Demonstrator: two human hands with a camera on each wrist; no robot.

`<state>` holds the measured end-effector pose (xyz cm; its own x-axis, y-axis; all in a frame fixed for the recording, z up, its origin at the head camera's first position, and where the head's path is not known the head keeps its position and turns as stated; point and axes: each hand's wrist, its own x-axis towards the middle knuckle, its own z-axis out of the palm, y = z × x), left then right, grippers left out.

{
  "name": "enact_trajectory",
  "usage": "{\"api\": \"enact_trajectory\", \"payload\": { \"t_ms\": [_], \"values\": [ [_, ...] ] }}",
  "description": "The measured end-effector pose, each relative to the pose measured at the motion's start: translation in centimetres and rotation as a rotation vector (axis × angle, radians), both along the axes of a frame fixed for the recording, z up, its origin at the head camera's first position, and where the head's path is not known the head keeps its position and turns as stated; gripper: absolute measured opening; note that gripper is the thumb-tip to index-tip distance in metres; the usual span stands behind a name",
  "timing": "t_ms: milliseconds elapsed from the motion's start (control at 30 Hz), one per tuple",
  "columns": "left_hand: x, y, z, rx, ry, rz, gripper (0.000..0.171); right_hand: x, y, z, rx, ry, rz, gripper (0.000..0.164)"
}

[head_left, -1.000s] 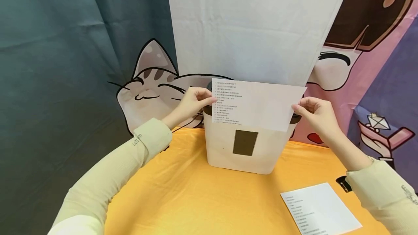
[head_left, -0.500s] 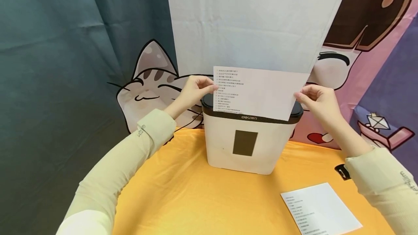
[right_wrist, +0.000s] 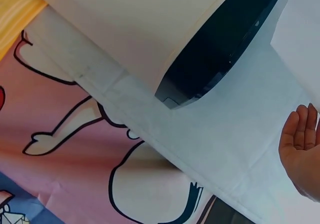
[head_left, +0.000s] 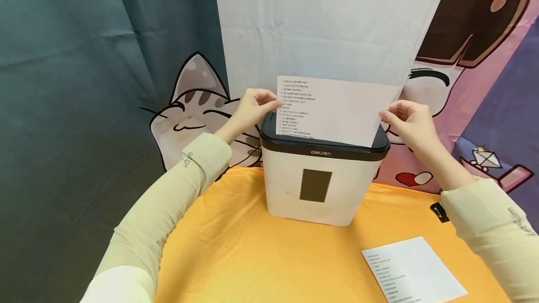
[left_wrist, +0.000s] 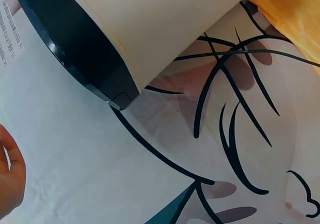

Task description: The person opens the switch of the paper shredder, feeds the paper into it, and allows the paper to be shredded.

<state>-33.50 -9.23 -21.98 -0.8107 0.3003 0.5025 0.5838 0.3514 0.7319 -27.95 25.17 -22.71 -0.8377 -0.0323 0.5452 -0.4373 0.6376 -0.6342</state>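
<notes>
In the head view a sheet of printed paper (head_left: 337,111) is stretched between both hands, its printed side toward me. My left hand (head_left: 254,109) pinches its left edge between thumb and fingers. On the right edge, my right hand (head_left: 406,118) pinches it the same way. Behind and below the sheet stands a paper shredder (head_left: 286,186), white with a black top and a dark window on its front. The sheet's lower edge overlaps the black top in this view. Each wrist view shows part of the sheet (right_wrist: 302,39) above the fingers and the shredder's black end (left_wrist: 75,39).
A second printed sheet or stack (head_left: 412,270) lies on the orange tablecloth (head_left: 252,256), front right. Near the right sleeve sits a small black object (head_left: 439,212). A cartoon-printed cloth (head_left: 316,22) hangs right behind the shredder.
Both hands have raised the sheet from in front of the shredder's upper body to over its black top. The shredder's brand lettering has come into sight. Both hands keep their pinch.
</notes>
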Motion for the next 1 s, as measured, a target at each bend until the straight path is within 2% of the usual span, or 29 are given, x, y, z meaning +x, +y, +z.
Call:
{"api": "enact_trajectory", "payload": {
  "t_ms": [233,433,700,1000],
  "values": [
    [-0.2,0.0,0.6,-0.018,0.015,0.003,0.014,-0.7,0.3,0.4,0.062,0.056,0.015,0.018],
    [-0.9,0.4,0.9,-0.027,0.001,0.026,0.014,-1.6,0.5,0.7,0.094,0.075,0.025,0.016],
    [-2.3,1.4,0.6,0.014,0.0,0.014,0.015,-2.7,1.3,0.3,0.109,0.072,0.012,0.017],
    [-3.4,1.9,0.0,0.067,-0.019,0.057,0.014,-3.5,0.9,-0.4,0.058,0.105,-0.037,0.018]
  ]
}}
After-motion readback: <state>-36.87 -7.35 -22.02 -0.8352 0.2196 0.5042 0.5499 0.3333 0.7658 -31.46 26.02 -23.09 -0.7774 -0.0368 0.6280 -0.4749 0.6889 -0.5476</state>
